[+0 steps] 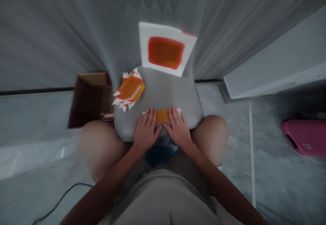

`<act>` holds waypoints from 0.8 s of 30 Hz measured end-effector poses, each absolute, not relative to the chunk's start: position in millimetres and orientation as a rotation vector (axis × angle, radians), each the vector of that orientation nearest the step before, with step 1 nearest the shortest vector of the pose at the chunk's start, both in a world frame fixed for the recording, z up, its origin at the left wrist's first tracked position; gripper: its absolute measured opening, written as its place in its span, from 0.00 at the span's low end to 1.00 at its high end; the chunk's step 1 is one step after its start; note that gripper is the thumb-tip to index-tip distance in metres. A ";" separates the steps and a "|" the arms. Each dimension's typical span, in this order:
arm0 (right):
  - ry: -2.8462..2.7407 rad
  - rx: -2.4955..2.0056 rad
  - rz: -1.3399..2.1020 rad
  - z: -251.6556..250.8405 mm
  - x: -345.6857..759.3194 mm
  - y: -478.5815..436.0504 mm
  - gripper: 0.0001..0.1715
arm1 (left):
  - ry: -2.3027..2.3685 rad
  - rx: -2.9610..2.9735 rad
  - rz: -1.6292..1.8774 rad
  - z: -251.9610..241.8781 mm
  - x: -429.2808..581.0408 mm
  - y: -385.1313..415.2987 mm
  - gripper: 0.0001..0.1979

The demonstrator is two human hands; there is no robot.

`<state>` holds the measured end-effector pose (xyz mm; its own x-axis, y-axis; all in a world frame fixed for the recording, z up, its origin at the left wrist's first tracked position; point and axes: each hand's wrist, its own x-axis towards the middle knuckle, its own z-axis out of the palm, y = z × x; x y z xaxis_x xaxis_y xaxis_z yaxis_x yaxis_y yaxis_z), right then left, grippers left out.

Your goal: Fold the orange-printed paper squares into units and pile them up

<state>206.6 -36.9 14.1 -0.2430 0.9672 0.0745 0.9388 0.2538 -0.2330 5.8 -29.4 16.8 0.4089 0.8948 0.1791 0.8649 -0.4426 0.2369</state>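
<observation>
A narrow folded strip of orange and white paper [162, 116] is laid crosswise at the near edge of a grey padded chair seat [170, 90]. Its left end is covered by the left hand [145, 131], its right end by the right hand [178, 129]; the fingers are extended flat on top, neither clenched nor wrapped around anything, apparently so that the paper is pressed evenly against the firm seat. The thumbs are turned inward along the near side. A pointed bundle of orange, red and white folded paper [130, 88] is set at the left, seemingly clear of the hands. A white sheet with a red-orange rectangle [166, 50] appears to be propped against the backrest [122, 45], likely to spare seat space.
</observation>
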 end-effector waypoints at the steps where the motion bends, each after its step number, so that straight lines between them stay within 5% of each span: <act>1: -2.314 -1.790 0.210 14.0 207.3 -36.9 0.44 | 1.620 2.532 0.427 16.4 5.4 -30.1 0.38; 15: -2.316 -1.606 0.282 24.1 153.7 -60.8 0.45 | 1.656 2.530 0.330 15.6 2.7 -32.3 0.36; 24: -2.223 -1.871 0.172 9.4 227.6 -70.0 0.42 | 1.674 2.504 0.403 18.1 6.7 -31.2 0.37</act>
